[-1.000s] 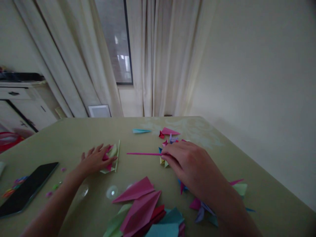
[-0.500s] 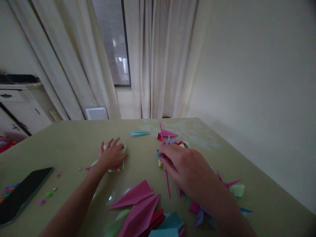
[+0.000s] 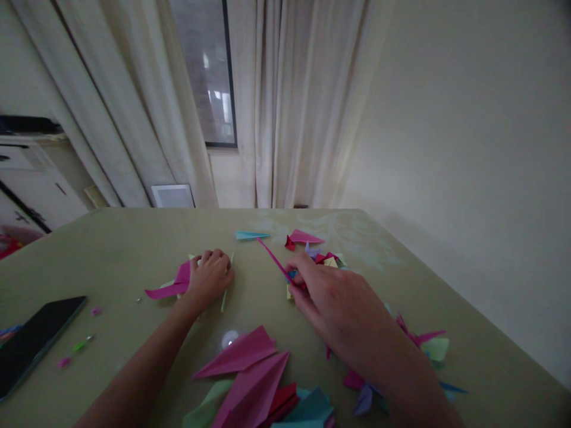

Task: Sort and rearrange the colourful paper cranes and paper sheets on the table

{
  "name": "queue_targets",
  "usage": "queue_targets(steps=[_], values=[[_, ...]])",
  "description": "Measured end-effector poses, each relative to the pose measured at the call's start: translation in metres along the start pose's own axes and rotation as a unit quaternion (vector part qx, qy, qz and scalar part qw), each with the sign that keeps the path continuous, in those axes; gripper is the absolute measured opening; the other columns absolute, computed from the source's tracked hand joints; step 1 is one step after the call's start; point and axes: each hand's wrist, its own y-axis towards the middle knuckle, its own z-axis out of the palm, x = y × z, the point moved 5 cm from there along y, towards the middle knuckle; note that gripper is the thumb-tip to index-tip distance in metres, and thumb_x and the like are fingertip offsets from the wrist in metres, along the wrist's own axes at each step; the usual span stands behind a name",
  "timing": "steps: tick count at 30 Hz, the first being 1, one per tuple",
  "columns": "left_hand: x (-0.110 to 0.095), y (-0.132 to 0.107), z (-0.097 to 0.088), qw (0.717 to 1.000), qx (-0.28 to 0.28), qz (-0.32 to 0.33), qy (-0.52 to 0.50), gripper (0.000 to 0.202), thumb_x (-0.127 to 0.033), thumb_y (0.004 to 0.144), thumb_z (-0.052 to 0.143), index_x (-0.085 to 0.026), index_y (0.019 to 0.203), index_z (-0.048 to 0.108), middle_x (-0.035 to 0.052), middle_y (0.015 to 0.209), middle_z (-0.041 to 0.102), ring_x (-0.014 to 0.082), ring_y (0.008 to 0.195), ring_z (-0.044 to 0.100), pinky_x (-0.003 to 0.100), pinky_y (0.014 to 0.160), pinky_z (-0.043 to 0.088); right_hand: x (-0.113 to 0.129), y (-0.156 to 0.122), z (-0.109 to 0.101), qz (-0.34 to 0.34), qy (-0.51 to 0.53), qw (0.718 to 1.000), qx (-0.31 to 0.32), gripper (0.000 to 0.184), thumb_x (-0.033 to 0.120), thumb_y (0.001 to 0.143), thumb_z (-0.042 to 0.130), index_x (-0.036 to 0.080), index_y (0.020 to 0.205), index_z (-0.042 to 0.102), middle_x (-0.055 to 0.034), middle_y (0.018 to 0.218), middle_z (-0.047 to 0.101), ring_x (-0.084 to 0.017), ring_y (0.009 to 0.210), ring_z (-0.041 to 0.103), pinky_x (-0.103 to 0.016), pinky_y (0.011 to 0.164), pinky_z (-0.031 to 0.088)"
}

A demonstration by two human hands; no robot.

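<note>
My right hand (image 3: 328, 291) is closed in a pinch on a thin pink paper strip (image 3: 273, 257), which slants up to the left from the fingertips. Blue, red and yellow folded papers lie under and behind this hand, such as a red and yellow folded piece (image 3: 329, 260). On the left, my left hand (image 3: 212, 276) rests on the table with its fingers curled together over folded paper. Pink folded paper (image 3: 182, 278) sticks out on its left side, with pale green paper under it. Just right of its fingertips lies a narrow pale green strip (image 3: 226, 285).
Pink paper planes (image 3: 254, 386) lie at the front, beside red and teal folded papers (image 3: 307, 410). A light blue paper plane (image 3: 252, 235) is at the back. Small origami pieces (image 3: 419, 339) are on the right. A phone (image 3: 42, 339) and small beads (image 3: 79, 346) are on the left.
The pink strip has swung from nearly upright to slanting left. My left hand's spread fingers have curled in, and more of the pink paper beside it shows.
</note>
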Motion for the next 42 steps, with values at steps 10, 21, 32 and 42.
queue_targets(steps=[10, 21, 32, 42], values=[[-0.019, -0.005, -0.004, 0.999, 0.035, 0.006, -0.016, 0.031, -0.035, 0.097, 0.052, -0.019, 0.093, 0.078, 0.0178, 0.122, 0.07, 0.0396, 0.125, 0.055, 0.066, 0.109, 0.033, 0.0, 0.001, 0.007, -0.011, -0.006, 1.0, 0.01, 0.014, 0.014, 0.101, 0.056, 0.021, 0.108, 0.065, -0.005, 0.099, 0.076, -0.022, 0.085, 0.072, -0.03, 0.066, 0.042], [-0.041, -0.001, -0.048, 0.929, -0.03, 0.09, -0.358, 0.025, -0.039, 0.091, 0.062, -0.019, 0.084, 0.074, 0.0081, 0.09, 0.077, 0.0249, 0.088, 0.068, 0.04, 0.084, 0.05, -0.006, 0.007, 0.009, 0.058, 0.032, 0.997, 0.034, 0.013, 0.023, 0.103, 0.058, 0.02, 0.108, 0.07, -0.007, 0.094, 0.078, -0.023, 0.083, 0.074, -0.03, 0.067, 0.042], [-0.079, -0.034, -0.11, 0.65, 0.014, 0.121, -0.75, 0.03, -0.04, 0.08, 0.088, -0.018, 0.097, 0.078, 0.0026, 0.076, 0.078, 0.0129, 0.068, 0.069, 0.021, 0.063, 0.053, -0.019, 0.017, 0.014, 0.068, 0.35, 0.933, -0.04, 0.011, 0.023, 0.1, 0.064, 0.02, 0.101, 0.075, -0.0049, 0.095, 0.08, -0.019, 0.087, 0.075, -0.028, 0.075, 0.055], [-0.078, -0.043, -0.122, 0.729, -0.028, 0.181, -0.659, 0.012, -0.029, 0.085, 0.084, -0.019, 0.09, 0.082, 0.0048, 0.084, 0.082, 0.0166, 0.079, 0.075, 0.024, 0.073, 0.06, -0.015, 0.019, 0.017, 0.068, 0.299, 0.951, -0.053, 0.01, 0.02, 0.099, 0.068, 0.019, 0.094, 0.077, -0.0021, 0.085, 0.078, -0.017, 0.078, 0.072, -0.026, 0.07, 0.049]])
